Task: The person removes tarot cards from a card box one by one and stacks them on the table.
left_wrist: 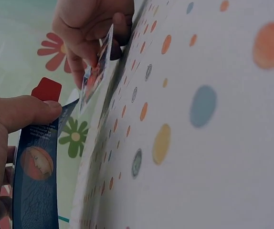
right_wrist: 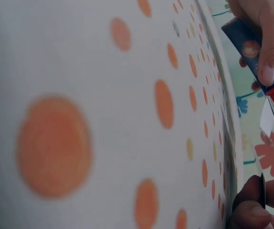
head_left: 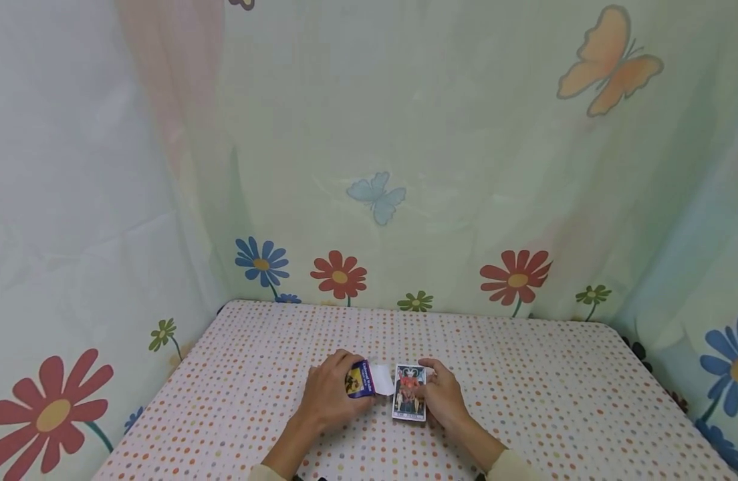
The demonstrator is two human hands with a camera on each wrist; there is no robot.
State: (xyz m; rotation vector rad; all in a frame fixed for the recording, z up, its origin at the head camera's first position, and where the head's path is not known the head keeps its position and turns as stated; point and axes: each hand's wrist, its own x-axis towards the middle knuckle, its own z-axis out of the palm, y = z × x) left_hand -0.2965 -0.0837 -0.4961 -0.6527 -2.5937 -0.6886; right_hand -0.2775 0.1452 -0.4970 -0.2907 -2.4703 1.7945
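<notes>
My left hand (head_left: 328,395) grips a small dark-blue card box (head_left: 357,379) with a yellow picture on its front. The box's white end flap (head_left: 382,379) stands open toward the right, and a red tab (left_wrist: 47,89) shows at that end in the left wrist view. Just right of the flap, my right hand (head_left: 446,399) holds a tarot card (head_left: 409,393), its picture of a red horned figure facing up. Thumb and fingers pinch the card's right side. Whether more cards lie under it, I cannot tell.
A white cloth with coloured dots (head_left: 525,394) covers the table beneath both hands. Behind the table's far edge hangs a pale curtain (head_left: 465,167) printed with flowers and butterflies, and more of it closes in the left and right sides.
</notes>
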